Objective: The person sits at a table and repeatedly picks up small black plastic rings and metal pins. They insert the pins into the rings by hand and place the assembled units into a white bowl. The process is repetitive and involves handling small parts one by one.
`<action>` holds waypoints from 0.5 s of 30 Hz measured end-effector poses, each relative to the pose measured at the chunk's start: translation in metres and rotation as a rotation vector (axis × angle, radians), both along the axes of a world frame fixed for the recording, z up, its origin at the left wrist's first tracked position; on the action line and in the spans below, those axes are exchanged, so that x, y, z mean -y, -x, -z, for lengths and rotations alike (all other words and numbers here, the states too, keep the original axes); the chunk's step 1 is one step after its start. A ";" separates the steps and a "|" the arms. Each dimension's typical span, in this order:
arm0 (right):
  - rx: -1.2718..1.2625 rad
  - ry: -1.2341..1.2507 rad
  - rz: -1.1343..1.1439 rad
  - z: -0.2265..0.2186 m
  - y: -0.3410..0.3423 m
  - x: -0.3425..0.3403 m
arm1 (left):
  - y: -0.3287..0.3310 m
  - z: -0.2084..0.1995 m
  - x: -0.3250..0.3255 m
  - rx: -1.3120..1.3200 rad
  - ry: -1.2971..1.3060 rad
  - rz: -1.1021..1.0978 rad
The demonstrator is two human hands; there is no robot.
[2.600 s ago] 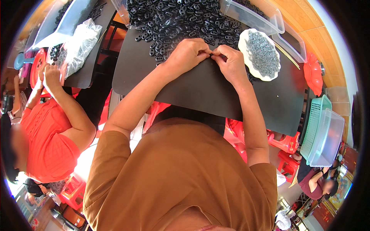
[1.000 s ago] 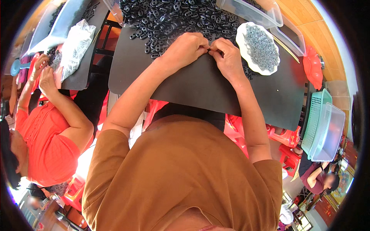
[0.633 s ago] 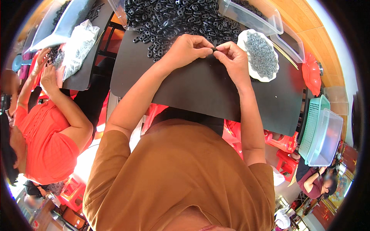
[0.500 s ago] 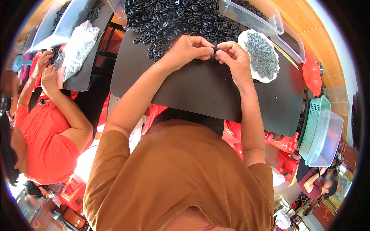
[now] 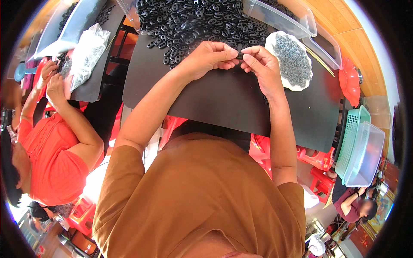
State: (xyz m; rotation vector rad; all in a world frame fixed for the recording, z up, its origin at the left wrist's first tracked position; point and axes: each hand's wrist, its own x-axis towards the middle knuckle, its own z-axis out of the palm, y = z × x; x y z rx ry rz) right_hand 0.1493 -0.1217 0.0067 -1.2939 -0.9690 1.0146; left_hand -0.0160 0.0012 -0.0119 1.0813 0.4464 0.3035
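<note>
Left hand (image 5: pixel 210 56) and right hand (image 5: pixel 266 69), both grips clamped on one small black plastic piece (image 5: pixel 240 55), nearer than the heap of black oval two-holed pieces (image 5: pixel 198 23)! Looks like fitting; steady alignment needed next.

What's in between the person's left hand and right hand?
A small black piece sits between the fingertips of the left hand and those of the right hand. The head view shows it, but its details are too small to tell.

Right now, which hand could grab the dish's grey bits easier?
Probably the right hand: it's beside the white dish. The left hand is farther, beyond the black piece between them.
</note>
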 end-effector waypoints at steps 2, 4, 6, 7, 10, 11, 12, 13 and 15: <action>-0.013 -0.001 -0.001 0.001 0.000 0.000 | 0.000 -0.001 0.000 0.007 0.013 0.010; -0.012 -0.007 0.009 0.000 0.000 0.000 | 0.000 -0.001 0.000 0.018 0.016 0.018; -0.020 -0.009 0.015 -0.001 0.001 0.001 | 0.001 -0.003 0.001 0.029 0.010 0.020; -0.030 -0.009 0.017 -0.002 0.001 0.001 | 0.000 -0.003 0.002 0.030 0.007 0.014; -0.041 -0.001 0.024 0.001 -0.001 0.001 | -0.001 -0.003 0.003 0.045 -0.003 -0.009; -0.042 0.004 0.027 0.002 -0.002 0.001 | -0.002 -0.004 0.005 0.058 -0.008 -0.023; -0.064 -0.001 0.023 0.002 -0.002 0.000 | -0.002 -0.004 0.006 0.070 -0.013 -0.037; -0.087 -0.005 0.019 0.002 -0.002 0.000 | -0.002 -0.004 0.006 0.076 -0.010 -0.033; -0.103 -0.014 0.007 0.002 -0.003 0.000 | -0.003 -0.004 0.006 0.088 -0.004 -0.023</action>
